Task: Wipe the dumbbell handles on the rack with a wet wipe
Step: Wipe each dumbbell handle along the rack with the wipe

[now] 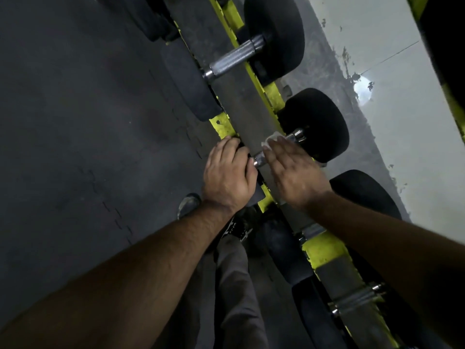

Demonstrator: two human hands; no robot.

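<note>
Dark rubber flooring is running beside the yellow-and-grey steel rack [236, 102], where the knurled chrome dumbbell handle [260, 159] is lying across its rail. The left hand [227, 176] is curling its fingers around the handle's near end, steadying it. The right hand [293, 170] is pressing the white wet wipe [269, 141] down with straight fingers; wrapping the wipe around and twisting would probably reach the knurling's underside.

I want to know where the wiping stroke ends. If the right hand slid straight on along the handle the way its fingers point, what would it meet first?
Most likely the chrome collar at the handle's far end, then the black weight head just behind it. The right hand presses the wet wipe on the handle.
</note>
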